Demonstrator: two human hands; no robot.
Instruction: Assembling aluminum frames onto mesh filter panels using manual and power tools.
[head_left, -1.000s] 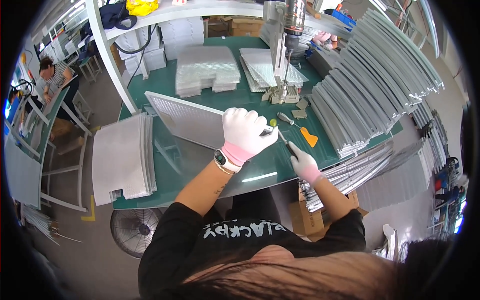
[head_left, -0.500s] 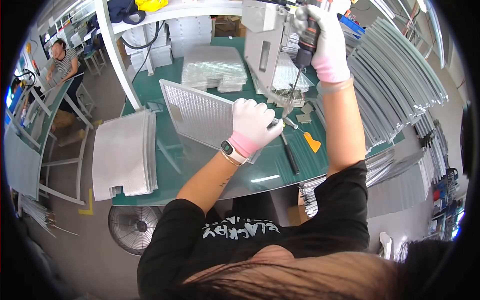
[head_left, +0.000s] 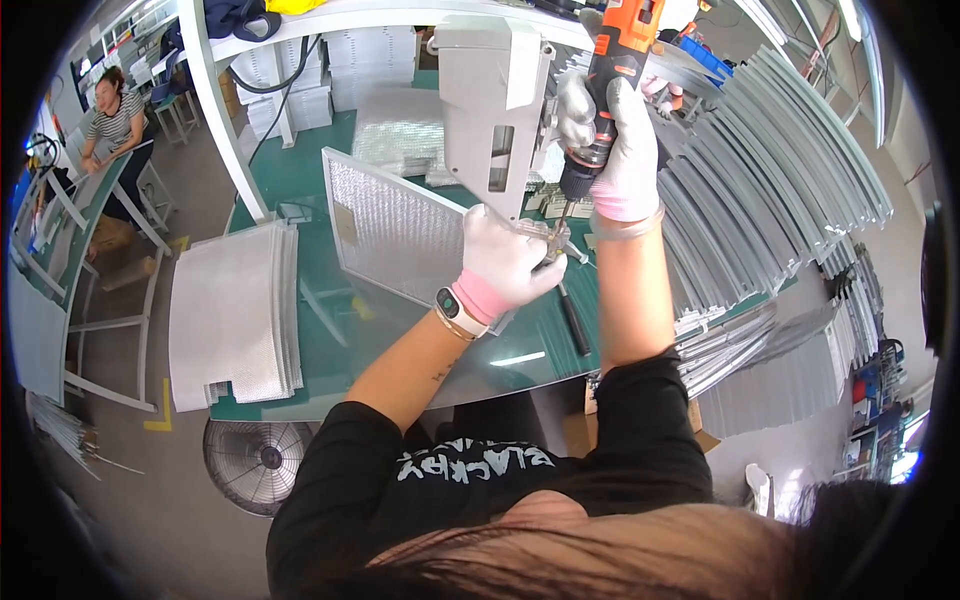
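Note:
My right hand [head_left: 628, 150], in a white glove with a pink cuff, is wrapped round an orange-and-black power drill [head_left: 622, 45] pointing downward. Its bit meets a small metal piece beside the fingertips of my left hand [head_left: 503, 258]. That gloved left hand is closed at the right edge of a framed silver mesh panel [head_left: 390, 225], which stands tilted on the green table. My fingers hide the panel's corner there. A black-handled tool [head_left: 573, 320] lies just right of my left hand.
A pale grey slotted housing [head_left: 490, 110] stands beyond my hands. Stacked silver sheets [head_left: 235, 315] lie at the left table edge; long grey metal strips [head_left: 770, 190] fill the right. A floor fan [head_left: 260, 460] sits below left. Another person [head_left: 118, 120] is at a far-left table.
My right hand and the drill have come down and left, bringing the bit to my left fingertips. The grey housing appears turned and further left. The orange-handled tool is now out of sight.

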